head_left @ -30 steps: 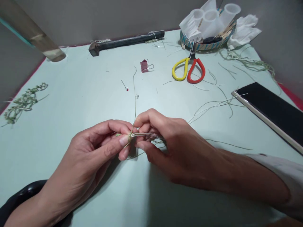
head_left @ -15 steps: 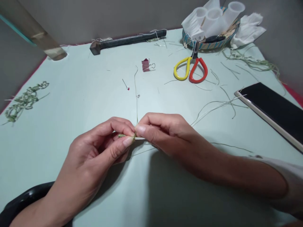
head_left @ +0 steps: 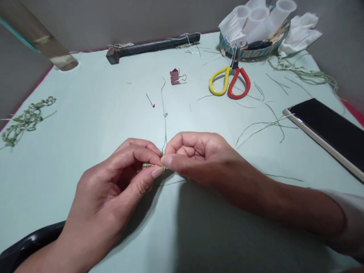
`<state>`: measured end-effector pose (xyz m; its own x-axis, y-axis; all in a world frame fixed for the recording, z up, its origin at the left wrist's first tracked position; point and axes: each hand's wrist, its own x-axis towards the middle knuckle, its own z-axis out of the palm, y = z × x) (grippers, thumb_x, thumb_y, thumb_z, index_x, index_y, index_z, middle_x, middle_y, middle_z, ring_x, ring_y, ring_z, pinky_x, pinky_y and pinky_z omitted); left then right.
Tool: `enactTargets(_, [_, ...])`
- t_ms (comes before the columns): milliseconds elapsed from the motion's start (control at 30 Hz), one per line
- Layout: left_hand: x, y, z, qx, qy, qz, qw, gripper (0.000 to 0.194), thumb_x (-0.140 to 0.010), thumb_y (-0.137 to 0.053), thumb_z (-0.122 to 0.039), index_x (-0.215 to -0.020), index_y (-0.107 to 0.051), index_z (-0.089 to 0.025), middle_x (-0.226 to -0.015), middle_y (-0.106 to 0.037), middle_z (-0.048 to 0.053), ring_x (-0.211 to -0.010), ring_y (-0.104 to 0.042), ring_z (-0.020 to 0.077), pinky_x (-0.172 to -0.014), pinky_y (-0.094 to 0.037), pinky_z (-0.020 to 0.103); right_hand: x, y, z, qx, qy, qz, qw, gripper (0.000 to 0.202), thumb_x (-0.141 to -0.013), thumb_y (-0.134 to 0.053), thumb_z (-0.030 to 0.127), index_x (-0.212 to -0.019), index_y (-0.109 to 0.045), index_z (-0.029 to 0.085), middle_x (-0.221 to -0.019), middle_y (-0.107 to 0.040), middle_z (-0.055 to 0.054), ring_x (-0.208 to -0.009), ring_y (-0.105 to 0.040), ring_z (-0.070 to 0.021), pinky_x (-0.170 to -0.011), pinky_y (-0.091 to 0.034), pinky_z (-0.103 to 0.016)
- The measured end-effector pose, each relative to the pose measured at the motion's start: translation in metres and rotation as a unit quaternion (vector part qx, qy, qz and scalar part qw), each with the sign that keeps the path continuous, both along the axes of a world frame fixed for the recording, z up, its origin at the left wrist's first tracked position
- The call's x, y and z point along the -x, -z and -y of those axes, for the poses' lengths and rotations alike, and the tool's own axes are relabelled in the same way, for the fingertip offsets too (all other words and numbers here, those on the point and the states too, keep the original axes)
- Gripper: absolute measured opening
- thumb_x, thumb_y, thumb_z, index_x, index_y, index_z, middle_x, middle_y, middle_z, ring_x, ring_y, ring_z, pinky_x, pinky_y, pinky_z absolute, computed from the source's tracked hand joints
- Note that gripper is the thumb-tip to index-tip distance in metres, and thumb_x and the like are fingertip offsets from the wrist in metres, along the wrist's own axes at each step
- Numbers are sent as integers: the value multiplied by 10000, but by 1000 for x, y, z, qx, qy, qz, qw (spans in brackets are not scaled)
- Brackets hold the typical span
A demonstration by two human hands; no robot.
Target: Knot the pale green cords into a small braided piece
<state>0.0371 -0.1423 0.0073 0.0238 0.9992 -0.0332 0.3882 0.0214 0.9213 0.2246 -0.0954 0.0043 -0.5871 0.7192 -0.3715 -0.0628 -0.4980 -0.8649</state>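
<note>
Between thumb and fingers of my left hand (head_left: 122,182) is a short green braided cord (head_left: 148,165), its left part partly hidden by the fingers. My right hand (head_left: 196,159) is pinched at the cord's right end, thumb and forefinger pressed together on a thin green thread (head_left: 165,131). That thread runs away from the fingertips across the table, past a tiny clear bead-like piece (head_left: 165,114). Other thin strands (head_left: 173,183) come out below the hands and to the right. The two hands' fingertips nearly touch, and the exact knot is hidden.
Scissors (head_left: 239,83) with yellow and red handles lie beyond my hands, near a binder clip (head_left: 174,77) and a red-tipped pin (head_left: 152,105). A phone (head_left: 330,129) lies right. Knotted green cord (head_left: 28,119) is at left. A dark metal bar (head_left: 153,47) and a basket (head_left: 256,53) stand behind.
My right fingers have moved slightly left, closer to the left thumb, covering the pale strands that showed between the hands. The view has shifted a little.
</note>
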Motion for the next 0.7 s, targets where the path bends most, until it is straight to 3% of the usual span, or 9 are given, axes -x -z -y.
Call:
enactTargets(300, [0,1,0,-9,8,-3,1000,95,-899,-748,-322,-809,-771,-342,-981,-722,-28,-938,-614,174,-776,-474,195,-2,8,4,-111,6,-4,994,171,-945,-518,95,-845,-493,232,-542,-369,120,-464,-294,-57,-406,-267,-145])
enactTargets(700, [-3,-1,-1,13,18,18,1000,111,-916,-717,-334,-805,-730,-327,-916,-701,-23,-886,-599,174,-750,-491,187,2,14,11,-136,57,-24,989,158,-1031,-528,264,-896,-449,284,-561,-304,124,-444,-239,-62,-413,-277,-152])
